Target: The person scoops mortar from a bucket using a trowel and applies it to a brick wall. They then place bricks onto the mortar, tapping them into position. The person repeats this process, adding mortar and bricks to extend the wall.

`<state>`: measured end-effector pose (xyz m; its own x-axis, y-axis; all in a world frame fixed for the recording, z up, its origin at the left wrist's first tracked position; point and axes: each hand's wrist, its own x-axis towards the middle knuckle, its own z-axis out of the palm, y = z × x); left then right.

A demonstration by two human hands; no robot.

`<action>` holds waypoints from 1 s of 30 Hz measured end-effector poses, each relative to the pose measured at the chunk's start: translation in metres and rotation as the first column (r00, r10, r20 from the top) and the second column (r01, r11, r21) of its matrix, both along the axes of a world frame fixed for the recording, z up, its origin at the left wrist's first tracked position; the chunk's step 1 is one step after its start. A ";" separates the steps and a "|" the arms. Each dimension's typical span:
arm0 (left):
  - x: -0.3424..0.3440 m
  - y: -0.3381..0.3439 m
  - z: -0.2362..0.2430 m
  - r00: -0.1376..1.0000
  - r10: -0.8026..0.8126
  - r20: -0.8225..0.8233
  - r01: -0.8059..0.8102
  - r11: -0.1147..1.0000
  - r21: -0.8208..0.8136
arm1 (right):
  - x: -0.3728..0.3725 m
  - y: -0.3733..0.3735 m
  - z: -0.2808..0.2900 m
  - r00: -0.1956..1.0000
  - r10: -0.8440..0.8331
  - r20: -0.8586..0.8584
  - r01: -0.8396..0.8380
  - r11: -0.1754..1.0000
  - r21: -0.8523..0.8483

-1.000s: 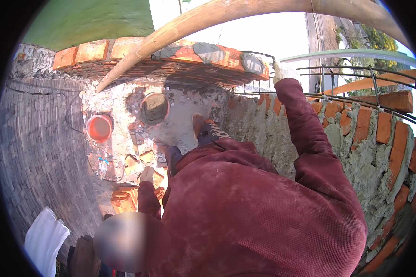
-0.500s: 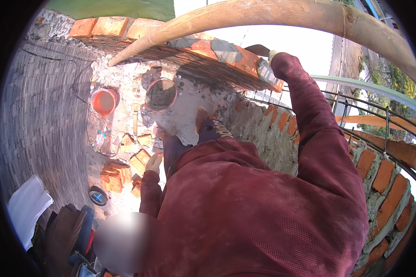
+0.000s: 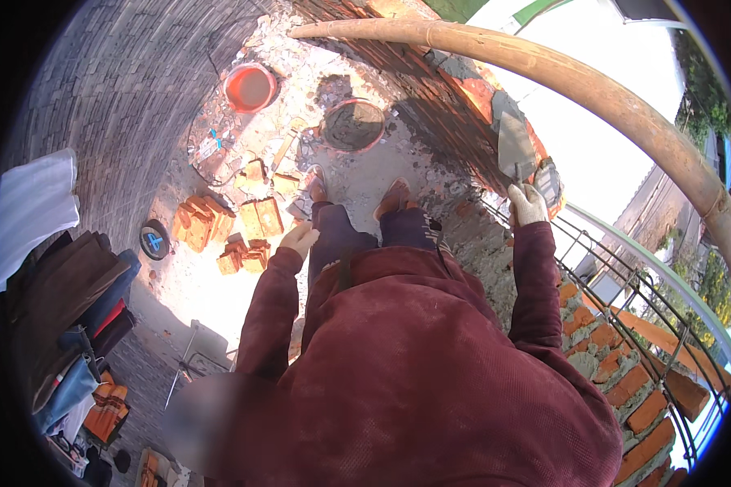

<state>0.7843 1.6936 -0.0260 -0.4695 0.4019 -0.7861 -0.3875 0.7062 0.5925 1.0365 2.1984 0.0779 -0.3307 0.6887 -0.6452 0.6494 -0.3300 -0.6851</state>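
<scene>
My gloved right hand (image 3: 528, 204) grips the handle of a metal trowel (image 3: 515, 142), whose blade lies along the top of a brick wall (image 3: 455, 81) with patches of grey mortar. My left hand (image 3: 299, 238) hangs beside my left thigh, fingers loosely bent and apart, with nothing visible in it. Beyond my feet on the rubble-strewn floor are a tub of grey mortar (image 3: 351, 122) and an orange bucket (image 3: 249, 85) of cloudy liquid. Several loose brick pieces (image 3: 205, 219) lie to the left of my legs.
A curved bamboo pole (image 3: 585, 89) crosses above the wall. Rebar rings (image 3: 633, 308) run along the right brickwork (image 3: 633, 381). A grey tiled wall (image 3: 114, 97), hanging clothes (image 3: 73, 308) and a white cloth (image 3: 32, 211) are at left, near a round dark object (image 3: 153, 240).
The view has turned, so the brick wall now runs diagonally. My right hand has come nearer my body, showing the trowel blade on the wall top. My left hand hangs much as before.
</scene>
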 end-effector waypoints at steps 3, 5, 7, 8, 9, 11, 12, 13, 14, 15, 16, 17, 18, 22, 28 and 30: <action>0.010 0.018 0.028 0.982 -0.188 -0.025 0.184 0.975 -0.122 | -0.018 -0.041 -0.026 0.868 0.446 0.219 -0.488 0.848 0.207; 0.027 0.010 0.002 0.954 -0.297 0.033 0.297 0.931 -0.212 | -0.059 -0.063 -0.045 0.600 0.649 0.468 -0.780 0.604 0.161; 0.033 0.006 -0.022 0.908 -0.412 0.071 0.414 0.860 -0.299 | -0.128 -0.088 -0.069 0.292 0.733 0.614 -0.896 0.435 -0.092; 0.026 0.011 -0.024 0.879 -0.471 0.071 0.465 0.815 -0.347 | -0.154 -0.095 -0.096 0.202 0.756 0.623 -0.921 0.364 -0.143; 0.019 0.013 -0.029 0.845 -0.528 0.079 0.514 0.765 -0.388 | -0.179 -0.101 -0.128 0.106 0.770 0.629 -0.936 0.291 -0.198; 0.008 0.014 -0.052 0.808 -0.590 0.007 0.531 0.722 -0.444 | -0.218 -0.105 -0.198 0.035 0.727 0.686 -0.958 0.219 -0.184; 0.002 0.016 -0.059 0.783 -0.622 -0.018 0.546 0.700 -0.461 | -0.236 -0.102 -0.229 0.003 0.721 0.693 -0.958 0.200 -0.204; -0.002 0.013 -0.071 0.766 -0.642 -0.042 0.546 0.683 -0.484 | -0.261 -0.099 -0.255 -0.037 0.718 0.695 -0.961 0.165 -0.222; -0.001 0.004 -0.084 0.785 -0.615 -0.076 0.515 0.715 -0.473 | -0.288 -0.100 -0.275 -0.089 0.716 0.692 -0.959 0.126 -0.253; 0.003 -0.007 -0.095 0.805 -0.583 -0.107 0.478 0.745 -0.465 | -0.314 -0.104 -0.293 -0.144 0.714 0.685 -0.955 0.081 -0.285; 0.004 -0.014 -0.106 0.819 -0.556 -0.141 0.447 0.773 -0.449 | -0.333 -0.107 -0.309 -0.164 0.709 0.686 -0.964 0.032 -0.264; 0.004 -0.016 -0.114 0.838 -0.528 -0.135 0.423 0.786 -0.451 | -0.354 -0.111 -0.325 -0.188 0.706 0.683 -0.971 -0.029 -0.238; 0.003 -0.018 -0.115 0.851 -0.502 -0.154 0.392 0.803 -0.449 | -0.377 -0.113 -0.336 -0.103 0.676 0.730 -0.973 0.085 -0.216; 0.000 -0.024 -0.128 0.858 -0.496 -0.131 0.395 0.802 -0.448 | -0.428 -0.119 -0.390 0.008 0.578 0.816 -0.995 0.085 -0.050; 0.010 -0.031 -0.140 0.877 -0.457 -0.148 0.361 0.831 -0.423 | -0.385 -0.163 -0.417 -0.198 0.548 0.813 -0.945 -0.327 -0.009; 0.013 -0.033 -0.140 0.891 -0.441 -0.110 0.360 0.832 -0.423 | -0.366 -0.153 -0.413 -0.237 0.569 0.787 -0.941 -0.335 -0.041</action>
